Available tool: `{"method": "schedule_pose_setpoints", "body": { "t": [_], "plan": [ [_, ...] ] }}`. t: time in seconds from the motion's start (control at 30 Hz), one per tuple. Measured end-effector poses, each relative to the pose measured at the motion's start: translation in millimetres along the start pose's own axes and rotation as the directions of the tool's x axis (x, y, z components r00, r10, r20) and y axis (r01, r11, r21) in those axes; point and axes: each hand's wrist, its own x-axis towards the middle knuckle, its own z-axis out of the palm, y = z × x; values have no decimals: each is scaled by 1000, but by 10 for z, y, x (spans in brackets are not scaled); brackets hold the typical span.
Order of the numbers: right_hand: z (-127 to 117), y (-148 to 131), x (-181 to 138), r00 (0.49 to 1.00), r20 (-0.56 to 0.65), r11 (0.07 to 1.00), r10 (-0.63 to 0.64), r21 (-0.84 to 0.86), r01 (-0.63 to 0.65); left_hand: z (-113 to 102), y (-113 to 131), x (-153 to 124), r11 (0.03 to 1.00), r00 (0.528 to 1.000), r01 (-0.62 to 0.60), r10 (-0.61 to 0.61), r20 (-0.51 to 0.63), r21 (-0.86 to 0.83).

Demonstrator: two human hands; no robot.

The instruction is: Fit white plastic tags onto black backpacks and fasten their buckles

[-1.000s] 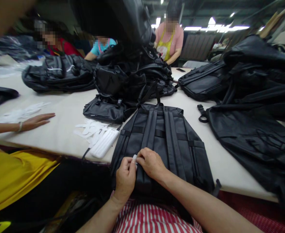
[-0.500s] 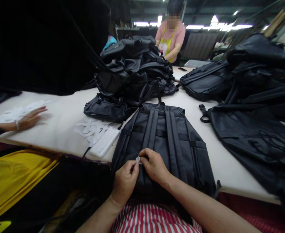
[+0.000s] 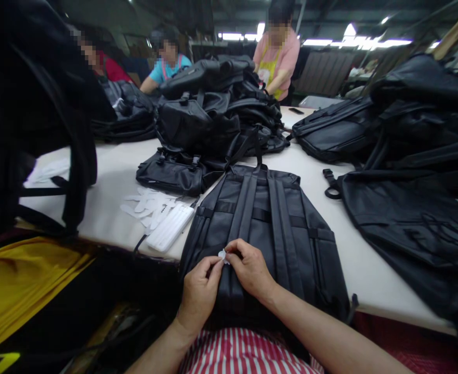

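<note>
A black backpack [image 3: 260, 223] lies in front of me on the table, its two shoulder straps facing up. Over its near left part, my left hand [image 3: 201, 285] and my right hand [image 3: 250, 267] meet fingertip to fingertip. Between them they pinch a small white tag [image 3: 222, 255], roundish at one end and partly covered by the fingers. Both hands are closed in a pinch. To their left, a white box-like device [image 3: 170, 227] with a dark cord lies beside a loose heap of white paper tags [image 3: 146, 205].
Piles of black bags stand at the back middle [image 3: 209, 109] and at the right [image 3: 419, 135]. A dark bag [image 3: 57, 114] hangs at the left over the white table [image 3: 112, 171]. Several people work across the table. Yellow cloth [image 3: 22, 291] lies below the left table edge.
The large dark bag at upper left has swung left and lower, uncovering two co-workers behind. A co-worker's hand at far left is no longer visible. My hands stay pinched on the white tag.
</note>
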Motion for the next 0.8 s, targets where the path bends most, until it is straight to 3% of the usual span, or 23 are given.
{"method": "schedule_pose_setpoints", "body": {
  "t": [0.2,0.3,0.4,0.57,0.67,0.8],
  "plan": [
    [11,-4,-13,999,-17,997,-44,-64,42,25,49,94,979,985,170,-172,-9,-115],
    [9,-4,-23,997,-14,991,-80,-105,79,45,85,142,931,952,289,-304,-35,-220],
    [1,-4,-26,995,-19,990,-98,-106,95,45,126,159,836,902,419,-427,60,-354],
    [-18,-17,-25,995,-17,991,-99,-88,97,16,180,158,738,862,504,-456,219,-448],
    [-37,-22,-30,994,-22,992,-109,-68,107,-29,199,198,799,874,484,-425,233,-357],
    [-70,-21,-31,992,-27,992,-121,-21,120,-123,212,298,968,960,232,-211,185,-101]
  ]
}}
